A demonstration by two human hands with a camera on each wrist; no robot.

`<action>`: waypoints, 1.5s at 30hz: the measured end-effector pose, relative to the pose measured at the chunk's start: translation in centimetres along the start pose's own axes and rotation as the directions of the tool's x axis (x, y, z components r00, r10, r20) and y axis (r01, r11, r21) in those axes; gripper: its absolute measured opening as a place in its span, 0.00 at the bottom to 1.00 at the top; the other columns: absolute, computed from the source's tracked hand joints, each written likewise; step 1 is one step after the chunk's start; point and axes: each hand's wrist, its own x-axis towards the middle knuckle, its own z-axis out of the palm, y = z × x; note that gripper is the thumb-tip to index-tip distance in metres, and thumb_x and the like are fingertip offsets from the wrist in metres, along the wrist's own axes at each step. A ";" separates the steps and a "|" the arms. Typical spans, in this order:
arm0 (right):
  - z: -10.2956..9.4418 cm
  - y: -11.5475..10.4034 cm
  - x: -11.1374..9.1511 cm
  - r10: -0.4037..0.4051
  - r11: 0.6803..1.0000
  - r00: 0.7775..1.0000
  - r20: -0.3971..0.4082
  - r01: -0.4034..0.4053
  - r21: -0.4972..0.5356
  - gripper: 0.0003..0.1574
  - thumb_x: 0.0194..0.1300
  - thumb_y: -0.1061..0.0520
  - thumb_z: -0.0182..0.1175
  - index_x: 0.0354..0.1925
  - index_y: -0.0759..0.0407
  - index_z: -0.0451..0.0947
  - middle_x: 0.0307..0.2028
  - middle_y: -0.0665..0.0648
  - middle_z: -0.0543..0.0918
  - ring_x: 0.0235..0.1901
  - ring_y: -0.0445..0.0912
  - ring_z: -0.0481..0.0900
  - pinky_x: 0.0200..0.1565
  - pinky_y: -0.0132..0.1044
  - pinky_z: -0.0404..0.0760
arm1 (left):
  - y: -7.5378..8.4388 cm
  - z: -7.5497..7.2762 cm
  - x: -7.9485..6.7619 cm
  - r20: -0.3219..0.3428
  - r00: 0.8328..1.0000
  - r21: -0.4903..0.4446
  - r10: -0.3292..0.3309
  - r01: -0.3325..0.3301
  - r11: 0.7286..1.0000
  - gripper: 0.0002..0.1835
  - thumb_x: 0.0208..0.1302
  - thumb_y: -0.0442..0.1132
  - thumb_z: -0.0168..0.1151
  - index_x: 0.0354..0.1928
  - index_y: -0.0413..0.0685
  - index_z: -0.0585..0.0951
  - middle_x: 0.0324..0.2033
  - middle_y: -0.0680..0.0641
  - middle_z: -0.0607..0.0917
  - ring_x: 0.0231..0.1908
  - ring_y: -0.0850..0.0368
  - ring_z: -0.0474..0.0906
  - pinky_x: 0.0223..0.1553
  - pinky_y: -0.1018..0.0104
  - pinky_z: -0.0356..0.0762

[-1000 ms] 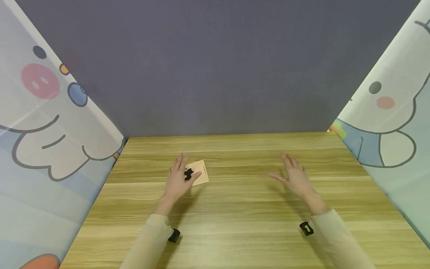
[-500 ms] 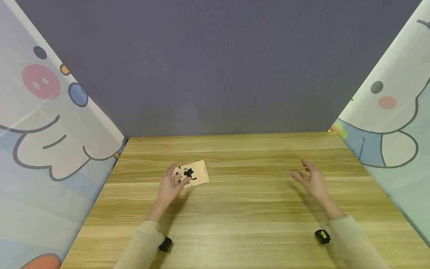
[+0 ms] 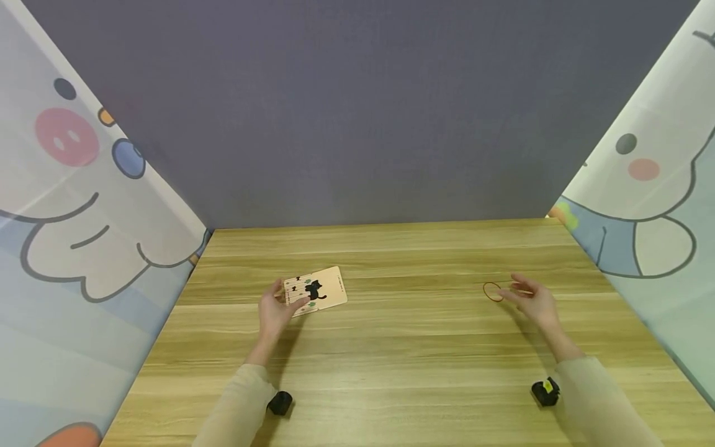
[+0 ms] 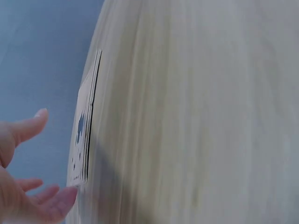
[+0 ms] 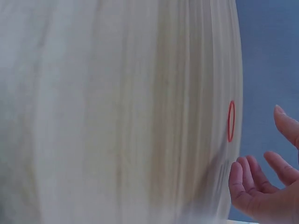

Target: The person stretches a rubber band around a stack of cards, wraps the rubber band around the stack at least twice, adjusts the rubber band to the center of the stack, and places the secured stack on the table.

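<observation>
A small cream booklet or stack of cards (image 3: 333, 287) lies on the left of the table, printed with a black cat; its layered edge (image 4: 89, 126) shows in the left wrist view. My left hand (image 3: 274, 313) is at its left end, thumb raised above it and fingers beside it. Whether the fingertips touch it, I cannot tell. On the right lies a thin red ring like a rubber band (image 3: 484, 290), flat on the wood. Just right of it hovers my right hand (image 3: 534, 304), its fingers loosely bent and holding nothing; the red band (image 5: 229, 123) is apart from the fingers.
The wood-grain table (image 3: 391, 354) ends at a plain grey-blue wall (image 3: 380, 124). Cartoon-printed cloths (image 3: 112, 248) flank both sides. A black device (image 3: 280, 403) sits at the left wrist and another black device (image 3: 545, 393) at the right wrist.
My left hand has drawn back leftward, uncovering most of the cat print. My right hand has moved right, and the red band now shows on the table to its left.
</observation>
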 end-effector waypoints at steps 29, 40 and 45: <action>0.6 1.1 2.3 0.200 0.979 0.978 -0.051 -0.202 -0.037 0.29 0.51 0.55 0.65 0.45 0.75 0.73 0.22 0.44 0.79 0.19 0.32 0.73 0.21 0.23 0.76 | -0.2 2.6 0.3 -0.107 0.968 0.096 -0.227 0.237 0.967 0.41 0.31 0.34 0.75 0.53 0.28 0.69 0.48 0.29 0.66 0.50 0.36 0.59 0.50 0.45 0.65; 0.9 0.9 2.4 0.166 0.962 0.983 -0.083 -0.180 -0.207 0.18 0.52 0.55 0.64 0.35 0.70 0.80 0.29 0.61 0.83 0.41 0.60 0.74 0.43 0.46 0.75 | 1.0 2.4 1.0 -0.054 0.930 0.191 -0.364 0.368 0.910 0.32 0.33 0.37 0.75 0.40 0.26 0.72 0.45 0.27 0.64 0.48 0.34 0.58 0.47 0.45 0.67; 1.1 0.5 2.4 0.171 0.958 0.983 -0.067 -0.181 -0.221 0.15 0.54 0.57 0.61 0.33 0.71 0.81 0.29 0.62 0.83 0.43 0.63 0.73 0.43 0.49 0.75 | 1.2 2.4 1.3 -0.042 0.923 0.241 -0.382 0.381 0.893 0.34 0.33 0.37 0.75 0.41 0.23 0.69 0.44 0.26 0.63 0.46 0.34 0.58 0.48 0.44 0.66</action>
